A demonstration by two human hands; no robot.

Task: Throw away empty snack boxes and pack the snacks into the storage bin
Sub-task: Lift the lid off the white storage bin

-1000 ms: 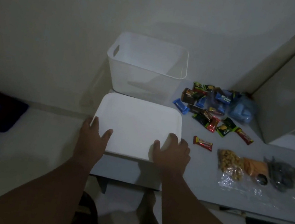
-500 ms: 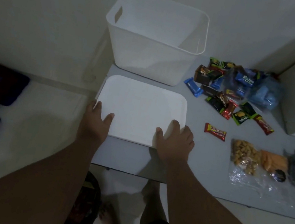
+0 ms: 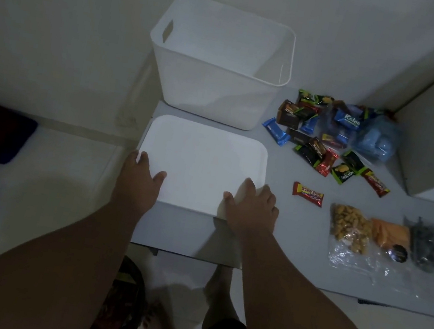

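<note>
Your left hand point(image 3: 136, 182) and right hand point(image 3: 251, 210) lie on the near corners of the flat white rounded-rectangular plastic lid point(image 3: 205, 159). The fingers are relaxed and spread over its rim, thumbs on top, clasping nothing; whether any fingertip hooks under the edge cannot be told. The lid lies on the grey table point(image 3: 269, 239), just in front of the tall white plastic storage bin point(image 3: 210, 91), which stands open and seemingly empty at 12 o'clock from your hands.

The snacks all lie on your right hand's side, so that hand is the nearer. Closest is a single red foil-wrapped bar point(image 3: 307, 194) at 3 o'clock from its fingers, apart from them, its long axis running 9 to 3. Beyond, at about 2 o'clock, sits the loose heap of small glossy wrapped snacks point(image 3: 313, 149) in black, green, blue and red, some overlapping, beside a blue plastic bag point(image 3: 378, 139). Clear plastic bags of nuts and dried snacks point(image 3: 354, 230) lie at 4 o'clock. Nothing appears packed yet; no snack boxes are in view.
</note>
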